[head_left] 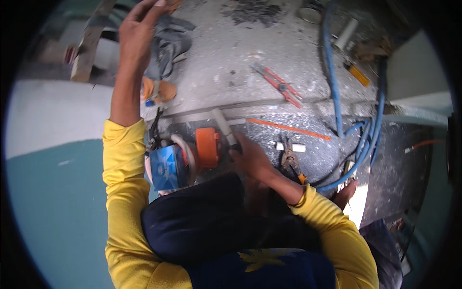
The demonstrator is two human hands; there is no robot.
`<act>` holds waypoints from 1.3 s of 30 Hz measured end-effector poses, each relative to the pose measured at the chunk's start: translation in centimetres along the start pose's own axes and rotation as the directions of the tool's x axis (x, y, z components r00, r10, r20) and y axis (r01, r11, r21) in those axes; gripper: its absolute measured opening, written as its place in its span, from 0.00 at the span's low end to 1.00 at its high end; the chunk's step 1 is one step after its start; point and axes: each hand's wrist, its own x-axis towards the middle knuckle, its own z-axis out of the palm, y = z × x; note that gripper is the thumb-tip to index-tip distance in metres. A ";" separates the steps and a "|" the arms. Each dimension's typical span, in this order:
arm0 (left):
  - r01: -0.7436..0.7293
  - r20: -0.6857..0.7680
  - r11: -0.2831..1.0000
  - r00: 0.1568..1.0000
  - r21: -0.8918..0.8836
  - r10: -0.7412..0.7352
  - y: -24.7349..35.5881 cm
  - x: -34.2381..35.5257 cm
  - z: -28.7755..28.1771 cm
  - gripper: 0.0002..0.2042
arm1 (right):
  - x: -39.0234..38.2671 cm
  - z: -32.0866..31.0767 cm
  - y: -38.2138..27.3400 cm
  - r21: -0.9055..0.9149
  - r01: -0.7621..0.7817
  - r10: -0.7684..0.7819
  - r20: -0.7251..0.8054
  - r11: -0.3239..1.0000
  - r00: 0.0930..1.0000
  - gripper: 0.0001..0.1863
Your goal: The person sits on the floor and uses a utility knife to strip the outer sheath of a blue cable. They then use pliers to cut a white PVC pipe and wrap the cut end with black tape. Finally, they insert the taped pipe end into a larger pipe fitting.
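Note:
My right hand (pixel 252 156) is closed around a pale pipe-like stick (pixel 222 121) with a dark lower end, which tilts up and to the left. Just left of it sits an orange box (pixel 207 148), beside a blue patterned package (pixel 167 168). At the top left edge, my left hand (pixel 139 31) reaches far out with its fingers bent together; their tips are partly cut off, beside a brownish thing I cannot make out. Grey cloth (pixel 169 45) lies near that wrist. To the right of my right hand, pliers (pixel 290 161) rest across a short white tube (pixel 298 148).
Red-handled pliers (pixel 281 86) lie on the raised ledge, below which runs an orange strip (pixel 288 128). A blue hose (pixel 333 72) loops along the right. Farther off are a yellow-handled tool (pixel 358 74) and a white pipe piece (pixel 345 34). A wooden piece (pixel 86 53) stands upper left.

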 end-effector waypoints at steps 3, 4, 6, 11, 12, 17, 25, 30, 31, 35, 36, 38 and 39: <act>-0.056 0.210 0.973 0.978 0.224 0.008 4.4 -3.6 -3.5 0.16 | 0.9 -0.8 1.2 -0.139 0.046 -0.037 0.073 0.989 0.997 0.30; -0.170 0.357 0.922 0.933 0.349 0.036 5.6 -5.2 -5.4 0.18 | 1.2 -0.9 1.2 -0.129 0.024 -0.007 0.130 0.991 0.991 0.30; -0.246 0.625 0.883 0.778 0.399 -0.065 10.5 -9.1 -6.4 0.15 | 1.5 -1.3 2.3 -0.187 -0.001 0.031 0.157 0.982 0.987 0.30; -0.525 0.770 0.850 0.522 -0.047 0.366 16.8 -19.2 -4.0 0.09 | 2.1 -2.6 4.5 -0.386 0.085 -0.027 0.155 0.919 0.988 0.27; -0.501 0.794 0.865 0.535 0.025 0.287 19.4 -20.6 -4.2 0.10 | 2.0 -1.0 3.7 -0.354 0.152 -0.069 0.235 0.923 0.970 0.27; -0.467 0.784 0.882 0.568 0.056 0.251 20.0 -23.7 -3.5 0.10 | 2.6 -2.0 2.7 -0.290 0.189 -0.116 0.252 0.938 0.961 0.18; -0.105 0.474 0.900 0.872 0.424 -0.122 19.4 -21.4 -8.5 0.12 | 3.4 -2.7 3.3 -0.127 0.056 -0.026 0.223 0.990 0.974 0.17; 0.376 -0.284 0.725 0.925 0.577 -0.254 12.4 -27.7 -19.5 0.16 | 3.8 -2.2 2.6 -0.207 0.111 -0.060 0.238 0.972 0.969 0.18; 0.468 -0.367 0.687 0.880 0.556 -0.303 10.7 -30.4 -21.1 0.16 | 3.9 -2.1 2.1 -0.223 0.165 -0.110 0.239 0.961 0.965 0.18; 0.754 -0.549 0.372 0.652 0.542 -0.523 5.6 -39.6 -21.2 0.15 | 4.9 -3.1 -1.2 -0.212 0.145 -0.081 0.286 0.966 0.955 0.19; 0.782 -0.555 0.287 0.603 0.553 -0.573 4.5 -41.8 -20.8 0.14 | 4.8 -3.2 -1.7 -0.225 0.134 -0.062 0.300 0.965 0.952 0.19; 0.779 -0.562 0.297 0.610 0.552 -0.559 2.2 -44.6 -19.7 0.13 | 5.0 -3.5 -2.3 -0.234 0.170 -0.089 0.320 0.957 0.943 0.19; 0.780 -0.566 0.294 0.610 0.552 -0.555 1.8 -45.1 -19.0 0.12 | 5.0 -3.6 -2.4 -0.247 0.178 -0.087 0.340 0.953 0.936 0.19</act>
